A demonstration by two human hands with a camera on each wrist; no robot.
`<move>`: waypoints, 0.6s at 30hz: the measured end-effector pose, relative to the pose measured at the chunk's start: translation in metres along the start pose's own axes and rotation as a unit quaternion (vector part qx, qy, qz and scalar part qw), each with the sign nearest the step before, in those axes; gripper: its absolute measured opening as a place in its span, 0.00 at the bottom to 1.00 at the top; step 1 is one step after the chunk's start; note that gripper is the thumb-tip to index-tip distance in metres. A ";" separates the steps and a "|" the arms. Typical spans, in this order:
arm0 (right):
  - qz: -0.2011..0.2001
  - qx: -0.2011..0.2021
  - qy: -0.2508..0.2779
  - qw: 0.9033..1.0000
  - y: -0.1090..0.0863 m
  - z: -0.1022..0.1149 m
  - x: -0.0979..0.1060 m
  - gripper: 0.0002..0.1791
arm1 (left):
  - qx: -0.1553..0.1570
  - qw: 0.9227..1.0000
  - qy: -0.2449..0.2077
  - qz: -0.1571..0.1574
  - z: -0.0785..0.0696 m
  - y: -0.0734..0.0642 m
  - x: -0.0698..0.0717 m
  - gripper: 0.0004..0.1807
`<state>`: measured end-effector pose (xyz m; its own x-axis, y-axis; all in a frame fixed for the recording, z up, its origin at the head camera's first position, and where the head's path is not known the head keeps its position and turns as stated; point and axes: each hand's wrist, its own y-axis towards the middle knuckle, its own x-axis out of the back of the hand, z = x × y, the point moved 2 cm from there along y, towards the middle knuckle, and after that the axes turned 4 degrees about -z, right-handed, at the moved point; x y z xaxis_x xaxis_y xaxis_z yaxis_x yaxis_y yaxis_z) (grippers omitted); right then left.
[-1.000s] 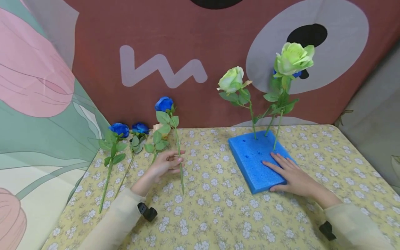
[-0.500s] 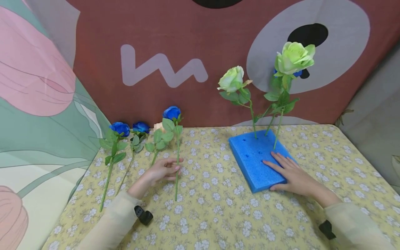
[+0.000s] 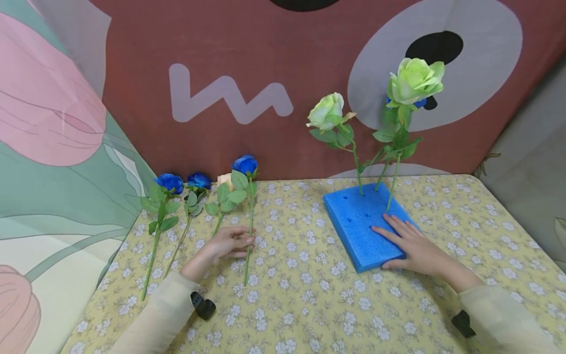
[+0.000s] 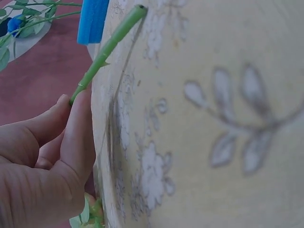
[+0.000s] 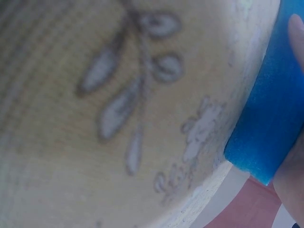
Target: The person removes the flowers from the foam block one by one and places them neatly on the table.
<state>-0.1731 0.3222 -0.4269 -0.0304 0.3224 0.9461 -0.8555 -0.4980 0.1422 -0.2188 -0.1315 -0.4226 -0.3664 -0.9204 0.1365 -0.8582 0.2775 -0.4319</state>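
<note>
The left hand (image 3: 225, 243) pinches a seemingly artificial, green-stemmed blue rose (image 3: 245, 166) mid-stem, its narrow grip likely holding the bloom toward twelve o'clock. Across at three o'clock, the right hand (image 3: 411, 250) rests fingers-spread on a rectangular blue foam block (image 3: 360, 241), presumably steadying it.

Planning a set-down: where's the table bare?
Free: tabletop between the held blue rose and blue foam block, running toward the camera; also right of the block, beyond the right hand. Crowded: left side, with loose roses, and the block's far end, with standing roses.
</note>
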 end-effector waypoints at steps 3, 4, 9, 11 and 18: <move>0.000 0.000 -0.002 1.000 0.000 0.000 0.001 0.49 | 0.003 1.000 0.009 -0.008 0.002 0.000 0.001 0.24; 0.000 0.000 -0.002 1.000 0.000 0.000 0.001 0.49 | 0.003 1.000 0.012 -0.011 0.002 0.000 0.001 0.24; -0.003 0.011 -0.005 1.000 0.000 0.000 0.001 0.48 | 0.007 1.000 0.021 -0.021 0.004 0.000 0.001 0.27; -0.005 0.013 -0.005 1.000 0.000 -0.001 0.001 0.48 | 0.012 0.999 0.022 -0.024 0.004 0.000 0.001 0.28; -0.008 0.010 -0.004 1.000 0.000 0.000 0.000 0.48 | 0.020 0.999 0.025 -0.018 0.007 0.002 0.002 0.29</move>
<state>-0.1731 0.3218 -0.4267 -0.0135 0.3242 0.9459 -0.8449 -0.5096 0.1626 -0.2186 -0.1352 -0.4291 -0.3543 -0.9144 0.1956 -0.8562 0.2331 -0.4611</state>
